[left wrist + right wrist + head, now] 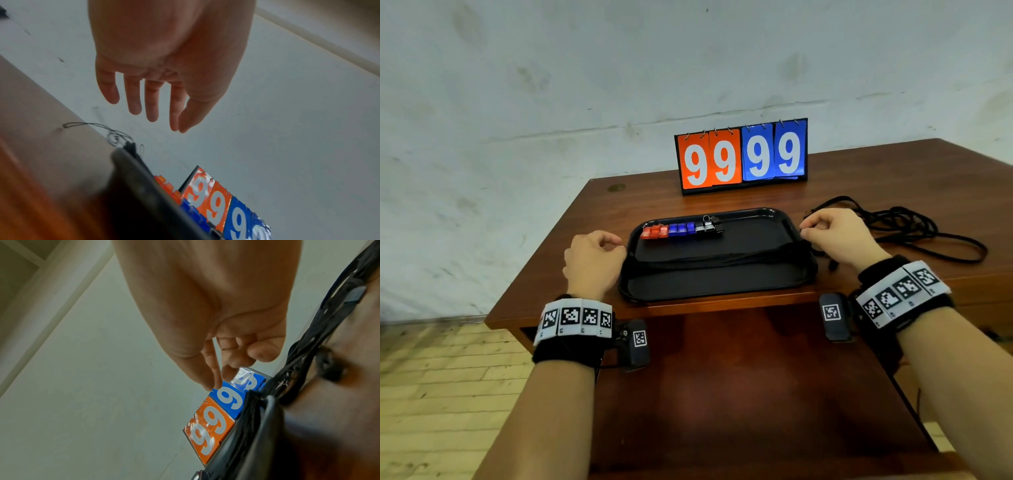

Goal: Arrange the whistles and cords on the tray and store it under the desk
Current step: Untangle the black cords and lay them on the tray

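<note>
A black tray (722, 297) sits near the front edge of the wooden desk. A row of red, blue and black whistles (681, 229) lines the tray's back left. Black cords (722, 258) lie stretched across its middle. More cords (914, 226) lie tangled on the desk to its right. My left hand (616, 245) hovers beside the tray's left rim. In the left wrist view its fingers (152, 105) hang relaxed and hold nothing. My right hand (806, 229) is over the tray's right rim with curled fingers. Thumb and index tips (213, 382) meet, and no cord shows between them.
A flip scoreboard (741, 157) reading 99 99 stands behind the tray. A lower wooden shelf (739, 394) lies beneath the desk top, in front of me. Pale brick floor (448, 377) is at the left, and a white wall stands behind the desk.
</note>
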Tool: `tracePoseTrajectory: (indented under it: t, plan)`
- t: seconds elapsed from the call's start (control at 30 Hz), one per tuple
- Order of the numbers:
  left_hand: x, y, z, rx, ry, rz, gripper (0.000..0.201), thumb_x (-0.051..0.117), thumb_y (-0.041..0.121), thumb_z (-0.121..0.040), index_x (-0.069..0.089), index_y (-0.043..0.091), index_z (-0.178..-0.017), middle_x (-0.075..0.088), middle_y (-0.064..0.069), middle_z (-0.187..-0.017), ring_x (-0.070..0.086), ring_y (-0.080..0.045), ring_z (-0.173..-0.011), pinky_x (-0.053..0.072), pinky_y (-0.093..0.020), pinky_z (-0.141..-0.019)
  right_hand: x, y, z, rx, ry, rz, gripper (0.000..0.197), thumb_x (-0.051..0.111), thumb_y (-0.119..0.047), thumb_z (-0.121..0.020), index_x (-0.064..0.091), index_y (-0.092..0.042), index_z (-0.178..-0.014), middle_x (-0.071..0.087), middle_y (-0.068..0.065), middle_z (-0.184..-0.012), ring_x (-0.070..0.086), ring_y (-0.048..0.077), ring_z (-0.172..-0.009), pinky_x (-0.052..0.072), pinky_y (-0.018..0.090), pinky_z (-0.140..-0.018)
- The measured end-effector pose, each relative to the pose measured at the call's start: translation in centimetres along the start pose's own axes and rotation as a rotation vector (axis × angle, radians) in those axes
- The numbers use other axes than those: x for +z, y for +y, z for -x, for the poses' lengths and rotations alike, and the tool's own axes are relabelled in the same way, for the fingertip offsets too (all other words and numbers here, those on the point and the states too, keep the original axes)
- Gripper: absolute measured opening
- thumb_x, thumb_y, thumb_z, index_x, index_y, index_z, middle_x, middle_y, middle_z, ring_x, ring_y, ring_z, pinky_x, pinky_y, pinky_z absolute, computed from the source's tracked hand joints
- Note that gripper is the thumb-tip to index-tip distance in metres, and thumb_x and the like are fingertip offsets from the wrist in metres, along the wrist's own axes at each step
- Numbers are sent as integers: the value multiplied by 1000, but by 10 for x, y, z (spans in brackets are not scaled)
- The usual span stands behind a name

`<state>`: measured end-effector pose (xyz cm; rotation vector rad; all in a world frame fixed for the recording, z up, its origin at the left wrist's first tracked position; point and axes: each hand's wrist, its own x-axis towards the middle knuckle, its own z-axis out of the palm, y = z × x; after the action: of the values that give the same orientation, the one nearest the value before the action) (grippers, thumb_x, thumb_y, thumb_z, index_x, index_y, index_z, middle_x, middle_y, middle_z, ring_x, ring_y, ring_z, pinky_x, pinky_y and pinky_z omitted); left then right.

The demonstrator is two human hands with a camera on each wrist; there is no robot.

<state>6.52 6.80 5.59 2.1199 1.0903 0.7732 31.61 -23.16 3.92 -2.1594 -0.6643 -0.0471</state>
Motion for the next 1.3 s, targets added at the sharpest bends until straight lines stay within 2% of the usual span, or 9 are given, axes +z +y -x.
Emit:
tracePoseTrajectory:
  t: [0.1,0.2,0.37,0.47,0.57,0.73,0.9,1.13,1.3]
  plan:
    - [9,21,5,84,-29,21,5,60,41,-68,64,39,-71,71,10,-91,64,-23,-100,53,-48,-92,-12,0,4,0,5,-32,7,68,-15,-85,72,-18,-90,69,4,-76,67,19,-75,51,26,-70]
    - [28,45,9,151,-63,48,3,62,43,-70,64,40,-70,71,10,-91,65,-21,-97,53,-47,-91,-28,5,4,13,15,-72,10,66,-13,-87,71,-17,-95,65,1,-71,69,21,-73,52,30,-72]
    - [74,98,27,243,-178,62,3,68,31,-80,69,34,-80,72,10,-92,67,-16,-90,56,-43,-87,-53,20,1,43,30,-119,12,65,-15,-87,70,-18,-98,63,0,-75,68,23,-84,55,38,-80]
    - [104,128,37,318,-239,71,8,69,26,-84,72,30,-91,69,6,-102,64,-14,-96,54,-43,-91,-67,30,0,50,32,-131,12,64,-16,-88,69,-19,-98,63,-2,-75,67,20,-83,55,36,-76]
    - [128,150,44,346,-293,75,12,67,29,-86,72,29,-96,65,4,-109,61,-15,-101,53,-44,-94,-75,37,1,27,3,-83,15,61,-15,-89,68,-21,-100,65,-4,-82,62,11,-80,46,25,-73]
    - [159,176,56,375,-327,92,11,66,28,-86,71,29,-96,66,3,-108,61,-16,-100,52,-44,-94,-68,45,-3,-10,-153,86,20,61,-13,-89,69,-17,-107,68,2,-106,64,18,-98,47,24,-79]
    - [177,188,66,386,-381,93,7,66,30,-85,66,37,-84,66,6,-105,61,-14,-98,52,-45,-92,-64,49,-14,-32,-324,221,27,59,-12,-92,70,-15,-117,65,2,-124,60,19,-113,45,24,-89]
    - [185,191,71,347,-390,125,8,66,27,-85,68,34,-87,66,10,-100,62,-12,-96,53,-42,-92,-50,50,-35,-16,-546,437,38,59,-21,-91,64,-27,-128,56,-2,-138,49,25,-128,42,36,-107]
    - [187,189,69,332,-385,142,9,65,23,-87,70,28,-92,66,7,-102,61,-11,-95,52,-34,-88,-51,44,-45,-21,-611,555,44,56,-23,-95,56,-18,-138,51,3,-144,47,28,-131,38,36,-109]
